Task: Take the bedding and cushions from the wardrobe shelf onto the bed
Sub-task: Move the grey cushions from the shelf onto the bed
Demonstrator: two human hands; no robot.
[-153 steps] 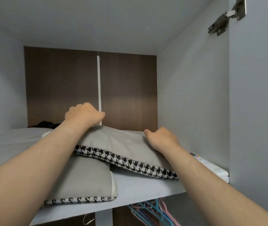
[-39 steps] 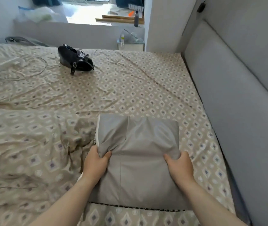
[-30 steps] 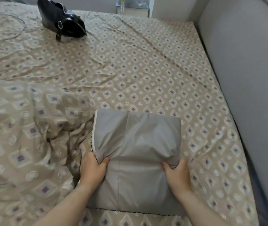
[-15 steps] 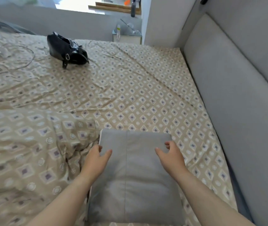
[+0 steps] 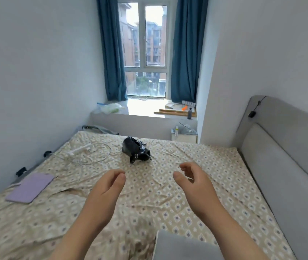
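Note:
A grey cushion (image 5: 179,246) lies flat on the bed (image 5: 196,201) at the bottom edge of the view, partly cut off and partly behind my right forearm. My left hand (image 5: 108,186) and my right hand (image 5: 194,180) are raised above the patterned beige sheet, well clear of the cushion. Both hands hold nothing, with fingers loosely curled and apart. The wardrobe shelf is out of view.
A black handbag (image 5: 135,152) sits mid-bed. A white power strip with cables (image 5: 81,149) and a purple tablet (image 5: 30,187) lie on the left side. A grey padded headboard (image 5: 280,166) runs along the right. A window ledge (image 5: 145,109) with clutter is at the far end.
Both hands let go of the grey cushion, which stays flat on the bed. The hands lifted and the view rose from the cushion to the whole room.

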